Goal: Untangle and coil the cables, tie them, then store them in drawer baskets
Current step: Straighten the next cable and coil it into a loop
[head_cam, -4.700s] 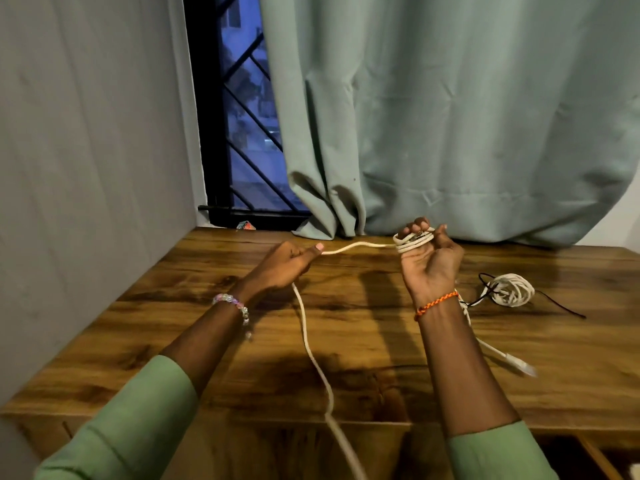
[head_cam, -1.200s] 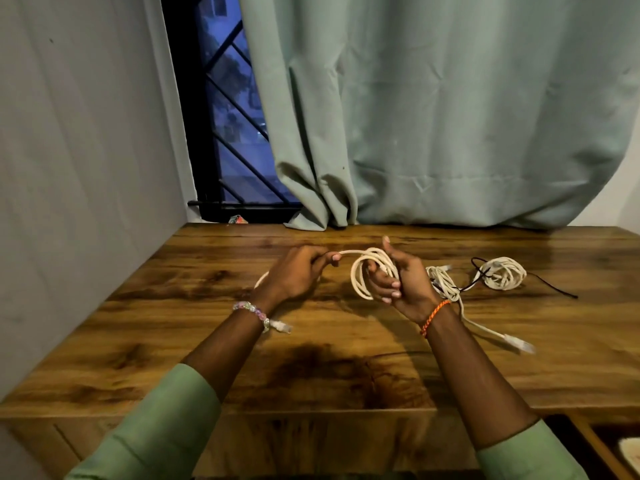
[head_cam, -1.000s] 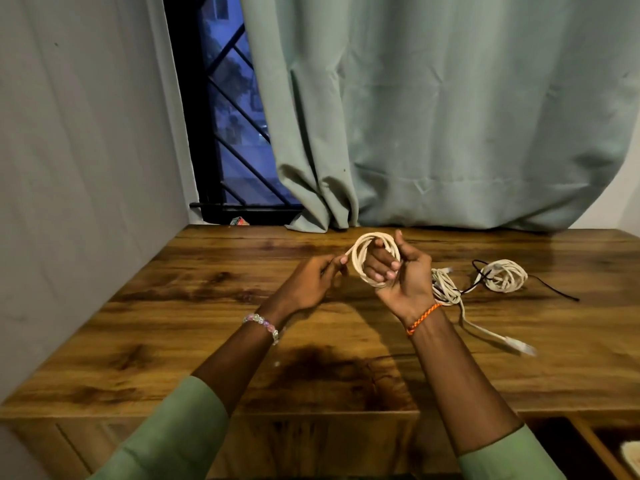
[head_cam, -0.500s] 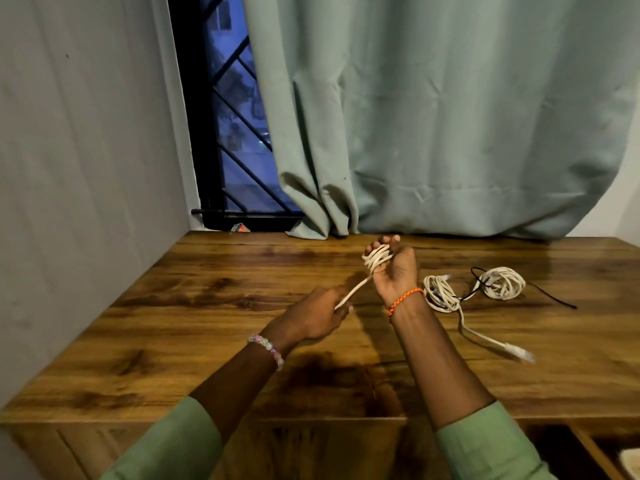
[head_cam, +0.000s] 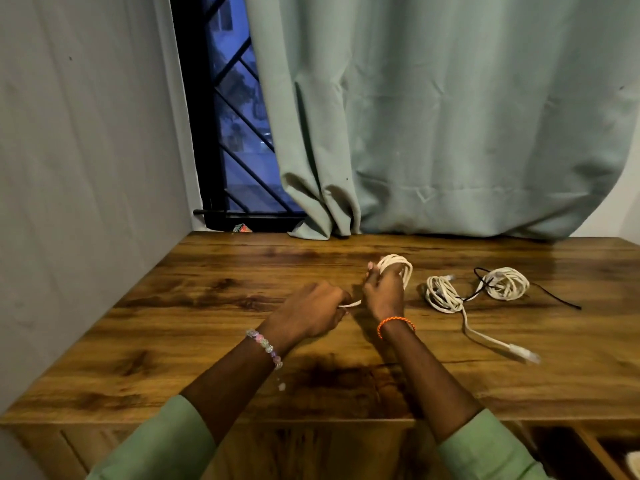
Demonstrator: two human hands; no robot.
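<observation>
My right hand grips a coil of white cable above the wooden desk. The loops stick out over my knuckles. My left hand, just to the left, pinches the cable's short free end, which runs across to the right hand. A second white coil lies on the desk to the right, its tail ending in a plug. Farther right rests a third white coil, with a thin black cable running through it.
A grey wall closes the left side. A green curtain hangs down to the desk's back edge, beside a barred window. An open drawer shows below the desk's front right corner.
Most of the cable that hung off the desk's front has been wound into the coil in my right hand. In the last half second my left hand moved up close to the right, leaving a short tail.
</observation>
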